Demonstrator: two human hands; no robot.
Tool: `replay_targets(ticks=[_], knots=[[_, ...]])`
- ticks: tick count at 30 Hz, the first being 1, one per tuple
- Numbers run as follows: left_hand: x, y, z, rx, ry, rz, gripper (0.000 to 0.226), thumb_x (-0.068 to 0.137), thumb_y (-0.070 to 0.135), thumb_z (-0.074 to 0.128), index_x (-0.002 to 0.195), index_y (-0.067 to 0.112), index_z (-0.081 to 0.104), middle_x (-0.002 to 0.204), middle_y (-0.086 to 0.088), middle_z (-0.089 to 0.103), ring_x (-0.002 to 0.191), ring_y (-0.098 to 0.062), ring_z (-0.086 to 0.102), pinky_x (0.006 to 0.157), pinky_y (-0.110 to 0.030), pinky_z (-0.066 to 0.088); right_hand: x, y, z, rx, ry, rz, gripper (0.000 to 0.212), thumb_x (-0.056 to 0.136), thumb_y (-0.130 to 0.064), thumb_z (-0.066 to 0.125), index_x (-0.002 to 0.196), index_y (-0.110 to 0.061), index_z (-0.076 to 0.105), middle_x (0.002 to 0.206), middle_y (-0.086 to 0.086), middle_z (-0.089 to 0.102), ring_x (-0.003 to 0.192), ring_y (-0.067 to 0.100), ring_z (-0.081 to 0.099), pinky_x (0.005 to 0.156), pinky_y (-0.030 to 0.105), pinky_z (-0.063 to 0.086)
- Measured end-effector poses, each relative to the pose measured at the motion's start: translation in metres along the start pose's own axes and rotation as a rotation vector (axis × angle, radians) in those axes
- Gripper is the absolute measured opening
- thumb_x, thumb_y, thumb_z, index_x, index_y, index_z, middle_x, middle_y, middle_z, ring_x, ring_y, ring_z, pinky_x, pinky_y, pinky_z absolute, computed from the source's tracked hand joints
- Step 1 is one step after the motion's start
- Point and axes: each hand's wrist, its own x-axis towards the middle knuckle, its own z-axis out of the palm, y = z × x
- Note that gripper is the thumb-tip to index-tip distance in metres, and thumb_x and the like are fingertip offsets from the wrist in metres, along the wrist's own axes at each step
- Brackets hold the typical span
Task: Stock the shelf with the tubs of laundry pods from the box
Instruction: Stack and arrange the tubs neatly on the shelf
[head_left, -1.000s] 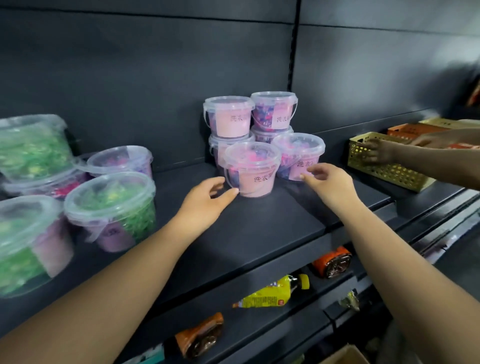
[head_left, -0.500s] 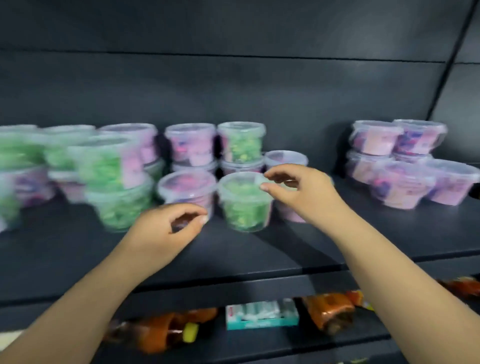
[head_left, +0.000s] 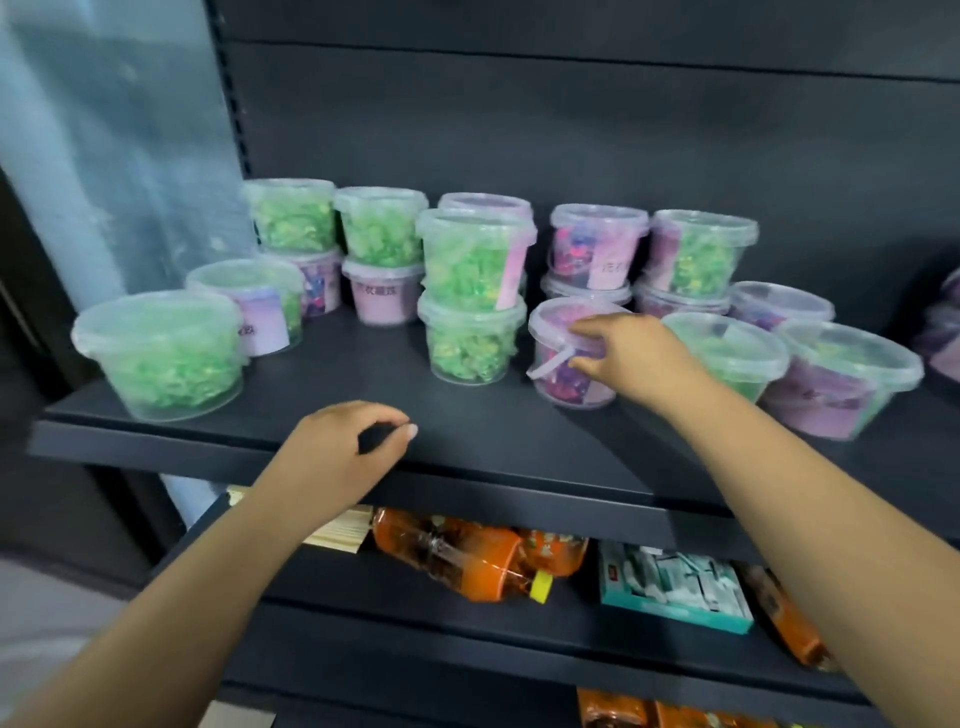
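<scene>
Right hand: fingers curled over the lid rim of a purple tub, thumb against its side. It is a closed grip on the tub.
Purple tub: at the middle of the dark shelf, near the front, tipped a little to the left. Its white handle hangs down its left side. Whether the base sits flat I cannot tell.
Neighbours: a two-high stack of green tubs just beside it on the left, a low green tub behind the hand on the right.
Left hand: hovers over the shelf's front edge, fingers loosely curled, thumb and forefinger slightly apart. It holds nothing.
Back row: green and purple tubs, mostly stacked in twos.
Left front corner: one wide green tub, well apart from the rest.
Lower shelf: orange bottles lying on their sides, with a teal box beside them.
</scene>
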Motion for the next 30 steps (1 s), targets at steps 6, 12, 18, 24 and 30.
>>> replay_targets(ticks=[6, 12, 18, 24, 30], knots=[[0.021, 0.035, 0.029, -0.224, -0.112, 0.017, 0.054, 0.080, 0.040, 0.063, 0.130, 0.024, 0.048, 0.121, 0.013, 0.052, 0.111, 0.000, 0.046, 0.092, -0.013, 0.034, -0.038, -0.021, -0.018, 0.051, 0.096, -0.165, 0.040, 0.082, -0.041, 0.063, 0.116, -0.020, 0.065, 0.116, 0.007, 0.067, 0.108, 0.025, 0.059, 0.092, 0.031, 0.045], [0.040, 0.061, 0.058, -0.565, -0.246, 0.003, 0.087, 0.069, 0.034, 0.076, 0.139, 0.029, 0.025, 0.118, 0.022, 0.041, 0.112, 0.002, 0.041, 0.093, -0.014, 0.034, -0.052, -0.002, -0.022, 0.457, -0.002, 0.036, 0.066, 0.075, -0.047, 0.064, 0.133, -0.020, 0.049, 0.144, -0.003, 0.042, 0.133, 0.009, 0.036, 0.105, 0.017, 0.022], [0.057, 0.069, 0.077, -0.700, -0.193, -0.010, 0.099, 0.049, 0.032, 0.088, 0.131, 0.032, 0.032, 0.123, 0.013, 0.050, 0.114, -0.005, 0.049, 0.098, -0.023, 0.039, -0.077, 0.017, -0.019, 0.954, -0.006, 0.096, 0.055, 0.068, -0.027, 0.071, 0.117, -0.033, 0.048, 0.137, -0.010, 0.041, 0.130, 0.000, 0.035, 0.107, 0.013, 0.030], [0.076, 0.104, 0.076, -1.003, -0.093, 0.064, 0.088, 0.034, 0.030, 0.085, 0.110, 0.036, 0.041, 0.109, 0.017, 0.056, 0.092, 0.011, 0.059, 0.078, -0.011, 0.049, -0.073, 0.049, -0.048, 1.155, 0.202, 0.038, 0.051, 0.064, -0.020, 0.074, 0.107, -0.033, 0.051, 0.117, -0.012, 0.052, 0.115, 0.001, 0.047, 0.101, 0.014, 0.038], [0.124, 0.174, 0.078, -0.998, 0.016, 0.202, 0.083, 0.039, 0.042, 0.077, 0.110, 0.050, 0.036, 0.114, 0.027, 0.050, 0.105, 0.007, 0.053, 0.098, -0.032, 0.045, -0.046, 0.159, -0.090, 1.000, 0.397, 0.157, 0.033, 0.082, -0.015, 0.065, 0.115, -0.015, 0.060, 0.104, -0.005, 0.063, 0.084, -0.012, 0.058, 0.079, 0.006, 0.046]])
